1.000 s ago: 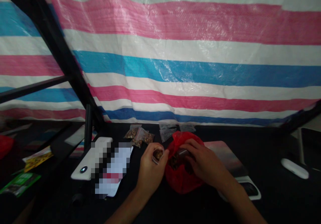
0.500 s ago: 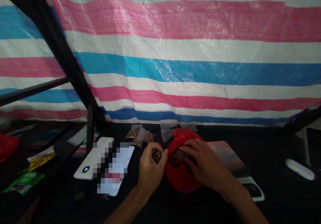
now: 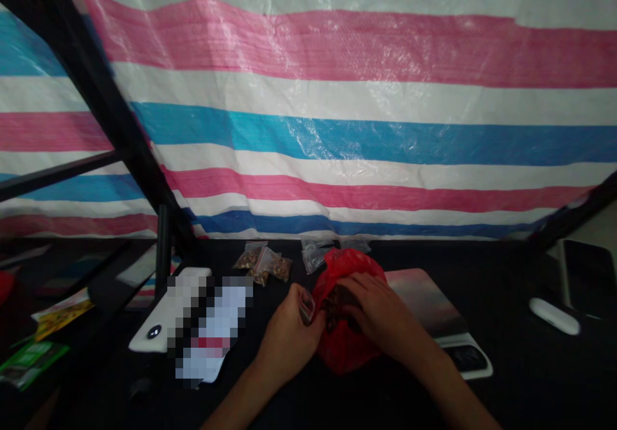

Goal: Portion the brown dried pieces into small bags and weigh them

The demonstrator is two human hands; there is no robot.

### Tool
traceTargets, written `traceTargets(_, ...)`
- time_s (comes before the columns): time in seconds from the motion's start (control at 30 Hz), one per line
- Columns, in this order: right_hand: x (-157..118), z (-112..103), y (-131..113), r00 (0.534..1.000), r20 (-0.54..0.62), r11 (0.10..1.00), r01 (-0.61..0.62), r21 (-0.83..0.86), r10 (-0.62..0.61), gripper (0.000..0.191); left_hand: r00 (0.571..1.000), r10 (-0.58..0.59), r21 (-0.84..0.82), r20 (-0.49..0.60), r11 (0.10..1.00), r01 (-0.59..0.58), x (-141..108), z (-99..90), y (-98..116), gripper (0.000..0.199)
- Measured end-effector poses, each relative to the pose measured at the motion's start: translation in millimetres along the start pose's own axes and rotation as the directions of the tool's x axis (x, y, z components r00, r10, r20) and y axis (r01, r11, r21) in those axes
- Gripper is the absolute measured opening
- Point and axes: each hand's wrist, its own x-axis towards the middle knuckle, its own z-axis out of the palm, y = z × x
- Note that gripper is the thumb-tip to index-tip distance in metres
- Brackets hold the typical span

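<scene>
My left hand is closed around a small clear zip bag, whose mouth shows above the fingers. Right beside it lies a red plastic bag, its top spread wide, with small brown dried pieces inside. My right hand reaches into this red bag from the right, fingers curled together over the pieces. The fingertips are hidden, so what they pinch cannot be made out. Behind my left hand sit several small filled zip bags, and near them some flat clear bags.
Right of the red bag is a small scale with a reflective plate. A white oblong case lies farther right. Left are a white device, a blurred-out phone-like item and snack packets. A striped sheet hangs behind.
My left hand has turned toward the red bag, tilting the small clear bag so its contents no longer show. My right hand stays in the red bag, slightly deeper. The view has shifted a little.
</scene>
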Motion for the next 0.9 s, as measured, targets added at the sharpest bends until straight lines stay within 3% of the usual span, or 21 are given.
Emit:
traceTargets(0.17,3.0,3.1,6.4,0.994,-0.006,0.98,-0.11,-0.164,0.11,0.028,0.996,-0.012,-0.269,0.083,0.963,0.034,5.7,5.4,-7.6,0.016)
traceTargets(0.3,5.3,6.7,12.2,0.993,-0.054,0.958,-0.114,-0.262,0.103,0.047,0.995,-0.061,-0.386,0.073,0.919,0.085,9.3,7.5,-8.5,0.018)
traceTargets(0.47,5.3,15.4,12.5,0.995,-0.022,0.991,-0.095,-0.097,0.093,0.065,0.996,-0.029,-0.494,0.083,0.867,0.066,8.3,4.5,-0.6,0.016)
traceTargets(0.63,6.2,14.7,2.4,0.989,0.077,0.991,-0.125,0.038,0.122,0.051,0.982,-0.077,-0.463,0.171,0.874,0.149,9.2,0.4,0.2,0.014)
traceTargets(0.73,7.3,15.9,-2.2,0.992,0.052,0.991,-0.114,0.072,0.111,0.044,0.985,-0.093,-0.473,0.145,0.868,0.151,9.6,-1.1,0.4,0.013)
traceTargets(0.9,7.5,27.3,-1.8,0.99,0.026,0.969,-0.139,0.206,0.137,0.039,0.974,-0.142,-0.598,0.177,0.77,0.221,7.3,-3.9,5.1,0.013)
